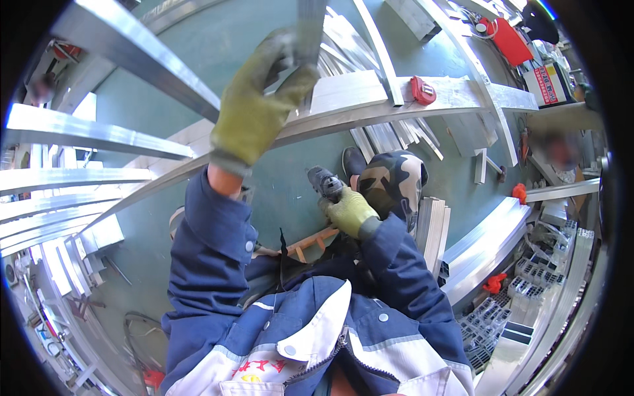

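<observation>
My left hand (254, 99), in a yellow-green work glove, is closed around an upright aluminium profile (310, 33) above the long metal beam (363, 113); the hand is slightly blurred. Lower and nearer my body, my right hand (350, 211), gloved the same way, grips a dark grey power drill (325, 183) with its head pointing away from me. The drill is held in the air over the green floor, and its tip cannot be made out. A red tape measure (423, 90) lies on the beam to the right of my left hand.
Several aluminium bars (99, 135) stretch out on the left, their ends on the beam. Thin strips (347, 49) lie beyond it. At the right are stacked profiles (485, 244), a red case (507, 41) and a blurred person (561, 152). A wooden piece (309, 243) is near my legs.
</observation>
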Action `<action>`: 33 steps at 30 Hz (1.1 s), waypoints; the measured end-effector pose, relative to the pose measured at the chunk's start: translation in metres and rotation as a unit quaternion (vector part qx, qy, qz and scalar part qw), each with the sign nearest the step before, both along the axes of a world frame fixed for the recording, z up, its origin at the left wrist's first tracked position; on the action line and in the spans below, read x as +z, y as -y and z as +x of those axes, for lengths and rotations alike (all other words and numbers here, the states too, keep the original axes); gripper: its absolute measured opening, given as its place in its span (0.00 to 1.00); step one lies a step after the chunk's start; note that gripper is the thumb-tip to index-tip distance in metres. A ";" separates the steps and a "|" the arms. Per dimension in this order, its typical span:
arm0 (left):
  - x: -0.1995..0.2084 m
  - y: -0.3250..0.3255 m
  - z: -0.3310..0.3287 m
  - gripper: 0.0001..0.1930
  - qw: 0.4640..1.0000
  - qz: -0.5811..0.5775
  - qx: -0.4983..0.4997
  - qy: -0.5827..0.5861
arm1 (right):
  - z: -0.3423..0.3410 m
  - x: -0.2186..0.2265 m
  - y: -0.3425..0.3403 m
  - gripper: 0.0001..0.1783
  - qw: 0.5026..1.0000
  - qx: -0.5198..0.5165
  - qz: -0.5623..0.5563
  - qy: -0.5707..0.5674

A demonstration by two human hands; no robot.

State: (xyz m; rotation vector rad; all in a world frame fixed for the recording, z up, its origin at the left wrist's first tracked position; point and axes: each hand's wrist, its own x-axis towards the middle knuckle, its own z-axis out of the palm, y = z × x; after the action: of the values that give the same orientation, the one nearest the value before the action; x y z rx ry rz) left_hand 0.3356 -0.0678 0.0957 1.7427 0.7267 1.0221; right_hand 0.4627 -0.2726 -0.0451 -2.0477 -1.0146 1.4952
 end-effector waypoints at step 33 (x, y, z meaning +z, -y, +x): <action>-0.124 -0.072 0.244 0.37 0.884 -0.002 0.002 -0.467 | 0.065 -0.174 0.011 0.27 0.915 0.385 0.068 0.098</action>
State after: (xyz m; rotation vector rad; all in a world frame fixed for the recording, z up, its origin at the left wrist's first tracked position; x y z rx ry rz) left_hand 0.5791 0.0045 -0.0284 2.2070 1.3068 0.1010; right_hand 0.5275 -0.2837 -0.2189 -1.7991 -2.1169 1.4895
